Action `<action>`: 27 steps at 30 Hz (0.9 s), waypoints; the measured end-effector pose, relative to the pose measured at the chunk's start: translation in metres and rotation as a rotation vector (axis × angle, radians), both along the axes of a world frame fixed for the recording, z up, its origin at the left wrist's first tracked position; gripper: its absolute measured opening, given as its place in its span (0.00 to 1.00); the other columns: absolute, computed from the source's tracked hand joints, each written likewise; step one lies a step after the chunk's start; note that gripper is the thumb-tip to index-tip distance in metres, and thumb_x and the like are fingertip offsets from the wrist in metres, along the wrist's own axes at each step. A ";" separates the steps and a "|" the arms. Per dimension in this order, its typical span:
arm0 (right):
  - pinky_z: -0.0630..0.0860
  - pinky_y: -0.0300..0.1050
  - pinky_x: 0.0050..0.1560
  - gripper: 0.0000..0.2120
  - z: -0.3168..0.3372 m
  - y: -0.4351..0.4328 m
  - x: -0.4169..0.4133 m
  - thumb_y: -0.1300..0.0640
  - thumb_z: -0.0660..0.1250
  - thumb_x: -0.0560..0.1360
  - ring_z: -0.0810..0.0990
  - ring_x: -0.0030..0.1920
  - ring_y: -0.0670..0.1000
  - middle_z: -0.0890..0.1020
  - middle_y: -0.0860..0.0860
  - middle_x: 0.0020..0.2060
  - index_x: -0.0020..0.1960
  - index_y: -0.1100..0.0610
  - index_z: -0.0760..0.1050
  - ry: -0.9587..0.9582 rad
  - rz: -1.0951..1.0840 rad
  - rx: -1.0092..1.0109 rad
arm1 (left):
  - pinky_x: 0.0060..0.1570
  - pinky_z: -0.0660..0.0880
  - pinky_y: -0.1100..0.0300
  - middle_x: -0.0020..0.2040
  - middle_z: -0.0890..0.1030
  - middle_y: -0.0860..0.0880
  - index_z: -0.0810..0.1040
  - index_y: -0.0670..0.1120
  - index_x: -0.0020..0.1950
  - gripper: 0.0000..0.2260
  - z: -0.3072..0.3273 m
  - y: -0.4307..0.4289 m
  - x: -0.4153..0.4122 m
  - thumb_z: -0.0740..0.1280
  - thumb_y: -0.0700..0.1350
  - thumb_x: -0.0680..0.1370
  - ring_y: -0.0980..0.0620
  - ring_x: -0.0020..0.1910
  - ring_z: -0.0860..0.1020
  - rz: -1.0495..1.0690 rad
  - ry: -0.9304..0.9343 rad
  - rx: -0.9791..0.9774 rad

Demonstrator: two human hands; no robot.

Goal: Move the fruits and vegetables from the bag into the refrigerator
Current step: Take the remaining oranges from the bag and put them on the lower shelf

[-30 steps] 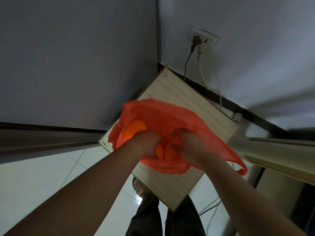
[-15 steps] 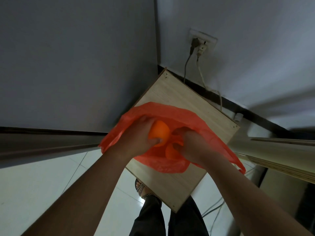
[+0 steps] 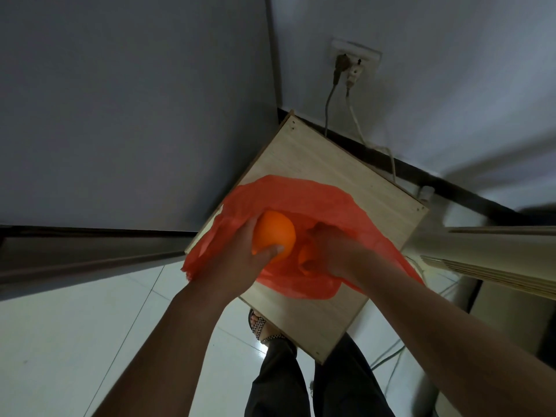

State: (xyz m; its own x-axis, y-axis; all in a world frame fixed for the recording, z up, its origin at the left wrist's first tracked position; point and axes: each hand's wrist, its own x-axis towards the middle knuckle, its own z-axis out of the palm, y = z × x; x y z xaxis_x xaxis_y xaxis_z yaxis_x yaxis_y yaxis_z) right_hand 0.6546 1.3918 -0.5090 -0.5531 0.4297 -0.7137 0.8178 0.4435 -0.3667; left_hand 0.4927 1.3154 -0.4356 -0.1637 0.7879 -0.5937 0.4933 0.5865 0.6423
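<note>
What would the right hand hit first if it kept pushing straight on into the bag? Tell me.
Most likely the second orange fruit just past the right hand's fingers, inside the red bag. Depth is unclear; the fingers may already touch it.

Orange (image 3: 273, 236) in left hand (image 3: 240, 263), above red bag (image 3: 301, 200) on wooden stand (image 3: 325, 164)

Both bare forearms reach forward and down from the lower corners of the view, converging over the middle of the wooden stand (image 3: 331, 176). The left hand (image 3: 240, 263) is curled around an orange (image 3: 273, 236), palm cupping its left side, thumb pressed across its lower front. The right hand (image 3: 340, 251) is bent at the wrist, knuckles up, fingers tucked down inside the red bag (image 3: 301, 194) and closed on something orange there; what it grips is mostly hidden.
</note>
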 end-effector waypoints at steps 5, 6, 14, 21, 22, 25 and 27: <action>0.70 0.49 0.62 0.30 -0.008 0.000 -0.001 0.46 0.69 0.70 0.73 0.62 0.56 0.73 0.55 0.63 0.69 0.54 0.65 -0.066 0.057 -0.001 | 0.63 0.62 0.58 0.73 0.63 0.50 0.57 0.52 0.75 0.31 -0.001 0.004 -0.001 0.66 0.52 0.75 0.49 0.70 0.64 -0.024 0.032 -0.001; 0.70 0.49 0.62 0.30 -0.009 0.000 0.000 0.46 0.69 0.70 0.73 0.62 0.56 0.73 0.55 0.63 0.68 0.54 0.65 -0.072 0.060 -0.003 | 0.62 0.62 0.58 0.73 0.63 0.50 0.57 0.52 0.75 0.31 -0.001 0.005 -0.002 0.66 0.52 0.75 0.49 0.70 0.65 -0.024 0.036 -0.003; 0.71 0.48 0.61 0.26 -0.005 0.006 0.002 0.47 0.68 0.71 0.74 0.60 0.54 0.75 0.53 0.61 0.66 0.54 0.68 0.001 0.011 -0.012 | 0.65 0.64 0.54 0.72 0.65 0.49 0.59 0.51 0.74 0.31 -0.003 0.006 -0.003 0.67 0.52 0.75 0.48 0.69 0.66 -0.032 0.088 0.022; 0.72 0.38 0.51 0.15 0.055 0.011 0.023 0.50 0.64 0.75 0.77 0.51 0.47 0.78 0.48 0.52 0.60 0.52 0.71 0.355 -0.210 0.084 | 0.67 0.65 0.53 0.71 0.65 0.46 0.63 0.48 0.72 0.30 0.011 0.011 0.002 0.70 0.51 0.73 0.47 0.69 0.66 -0.060 0.189 0.094; 0.70 0.38 0.52 0.18 0.062 0.009 0.027 0.48 0.65 0.74 0.76 0.52 0.47 0.76 0.47 0.55 0.62 0.51 0.70 0.386 -0.236 0.106 | 0.66 0.65 0.54 0.71 0.65 0.47 0.62 0.49 0.73 0.30 0.017 0.012 0.006 0.69 0.51 0.74 0.48 0.69 0.65 -0.052 0.175 0.084; 0.72 0.43 0.57 0.26 0.083 0.001 0.041 0.44 0.67 0.71 0.72 0.57 0.47 0.71 0.46 0.62 0.66 0.48 0.65 0.439 -0.279 0.110 | 0.64 0.65 0.55 0.74 0.61 0.50 0.58 0.51 0.74 0.31 0.040 0.011 0.018 0.67 0.52 0.75 0.49 0.70 0.64 -0.032 0.155 0.041; 0.73 0.43 0.55 0.28 0.103 -0.002 0.049 0.42 0.68 0.70 0.72 0.56 0.46 0.70 0.45 0.62 0.66 0.47 0.64 0.468 -0.310 0.118 | 0.63 0.65 0.56 0.74 0.60 0.49 0.58 0.50 0.74 0.31 0.057 0.008 0.023 0.67 0.52 0.75 0.49 0.70 0.64 -0.031 0.176 0.054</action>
